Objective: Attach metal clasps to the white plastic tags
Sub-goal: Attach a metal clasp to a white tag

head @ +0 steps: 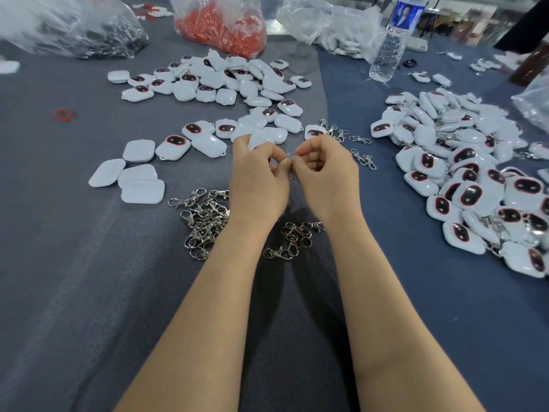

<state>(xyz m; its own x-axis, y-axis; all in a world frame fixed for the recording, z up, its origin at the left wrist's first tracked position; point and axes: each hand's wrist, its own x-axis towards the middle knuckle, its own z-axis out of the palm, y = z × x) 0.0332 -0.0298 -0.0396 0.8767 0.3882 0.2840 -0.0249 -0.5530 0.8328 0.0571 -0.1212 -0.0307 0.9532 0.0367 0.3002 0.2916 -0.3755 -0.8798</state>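
Note:
My left hand (258, 176) grips a white plastic tag (259, 138), which sticks up above its fingers. My right hand (323, 173) pinches a metal clasp (290, 162) between thumb and forefinger, right beside the tag's edge. The two hands meet at the middle of the grey cloth. Loose white tags (208, 81) with dark red-rimmed windows lie scattered behind my hands. A pile of tags with clasps on them (463, 171) lies to the right. Loose clasps (205, 221) sit in a heap under my left wrist, with more clasps (292, 239) between my forearms.
A clear bag of red pieces (221, 25) stands at the back, a bag of dark metal parts (89, 34) at the back left, and a bag of white tags (335, 28) at the back right. A water bottle (392, 40) stands upright there. A red ring (63, 115) lies left.

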